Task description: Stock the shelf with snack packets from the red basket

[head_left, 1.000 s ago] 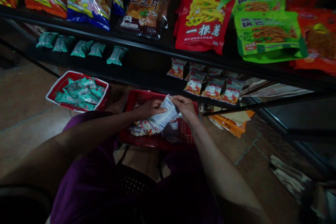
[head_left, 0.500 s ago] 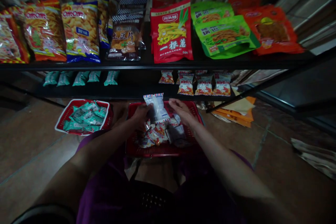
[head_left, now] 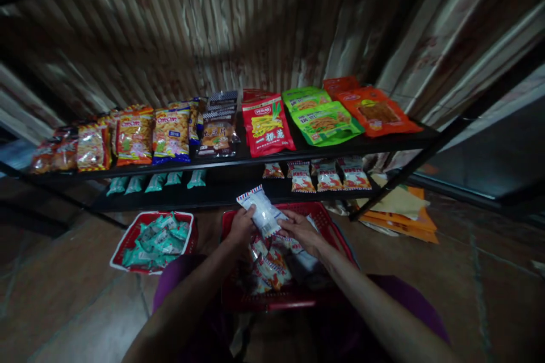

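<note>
A small snack bag (head_left: 263, 211), its white printed back toward me and a red-and-blue striped edge at the top, is held above the red basket (head_left: 336, 233). My left hand (head_left: 243, 226) grips its left side, thumb on the front. At its lower right side, my right hand (head_left: 300, 229) has its fingers closed on the same bag. Below, the basket holds several similar snack bags (head_left: 272, 266), some with orange-and-white fronts up. Part of the basket's contents is hidden by my hands and the held bag.
Ahead stands a black shelf (head_left: 230, 195); its lower level bears teal packets (head_left: 157, 182) and a row of orange-and-white bags (head_left: 328, 176). Larger snack bags (head_left: 268, 125) fill the upper level. A white-rimmed basket (head_left: 189, 232) of teal packets is at left, orange cardboard (head_left: 409, 226) at right.
The view has tilted up, showing more curtain behind the shelf. My right hand, earlier apart from the bag with fingers spread, has come in and taken hold of it.
</note>
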A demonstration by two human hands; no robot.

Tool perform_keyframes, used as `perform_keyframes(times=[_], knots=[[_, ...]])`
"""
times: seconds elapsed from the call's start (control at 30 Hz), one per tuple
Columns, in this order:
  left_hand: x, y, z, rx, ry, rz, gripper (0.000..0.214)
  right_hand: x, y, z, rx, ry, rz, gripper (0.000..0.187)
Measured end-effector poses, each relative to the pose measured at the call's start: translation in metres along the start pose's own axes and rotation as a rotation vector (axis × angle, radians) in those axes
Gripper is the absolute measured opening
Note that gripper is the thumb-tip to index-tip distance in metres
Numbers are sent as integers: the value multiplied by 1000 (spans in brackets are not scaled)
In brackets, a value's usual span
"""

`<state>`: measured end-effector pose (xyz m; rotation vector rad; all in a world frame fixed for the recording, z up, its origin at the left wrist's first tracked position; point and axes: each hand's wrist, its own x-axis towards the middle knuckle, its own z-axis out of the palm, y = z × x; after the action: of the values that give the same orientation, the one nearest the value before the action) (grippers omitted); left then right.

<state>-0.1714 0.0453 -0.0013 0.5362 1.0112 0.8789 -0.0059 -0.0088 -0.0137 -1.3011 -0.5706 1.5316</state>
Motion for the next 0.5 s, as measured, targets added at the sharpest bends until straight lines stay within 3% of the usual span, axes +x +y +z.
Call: perform_keyframes(times=[0.23,0.5], knots=[[-48,9,18,-59,12,95,11,-54,-8,19,218,120,-39,24],[-100,7,27,-110,30,86,9,-115,-7,35,193,170,-131,17]])
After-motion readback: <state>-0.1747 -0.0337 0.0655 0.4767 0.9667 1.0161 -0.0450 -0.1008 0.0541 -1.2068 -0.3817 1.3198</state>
